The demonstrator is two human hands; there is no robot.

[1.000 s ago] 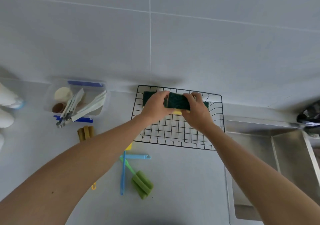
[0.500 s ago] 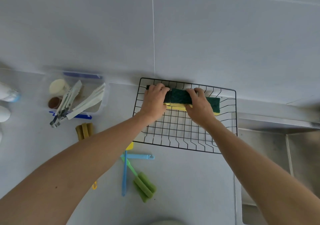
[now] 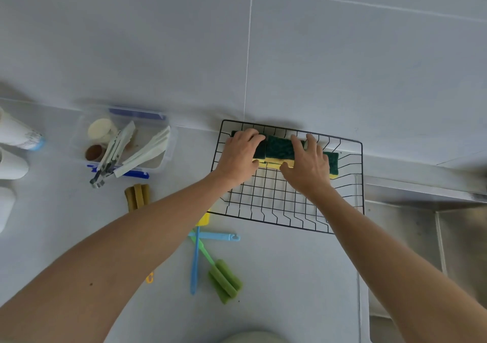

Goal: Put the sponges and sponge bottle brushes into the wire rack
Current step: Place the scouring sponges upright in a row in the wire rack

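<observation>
Head view looks down on a grey counter backed by a grey tiled wall. Right of centre a black wire rack sits against the wall. Along its far edge lies a row of green-and-yellow scouring sponges, green side up and yellow foam showing toward the near side. The left hand lies on the left end of the row, fingers bent over the sponge tops, thumb at the near yellow edge. The right hand presses on the right part of the row, fingers spread and nearly straight, flat on the green surface, not closed around anything. The rightmost sponge shows beyond that hand.

Below the rack, on the counter at lower centre, lie a green sponge bottle brush and a blue brush handle, crossing each other, with a second blue handle lying sideways above them. A yellow piece peeks out beside the left forearm. An olive-yellow sponge head lies at centre left.

At upper left a clear plastic box with blue clips holds white utensils and small round items. White cups stand at the left edge. A steel sink fills the right side.
</observation>
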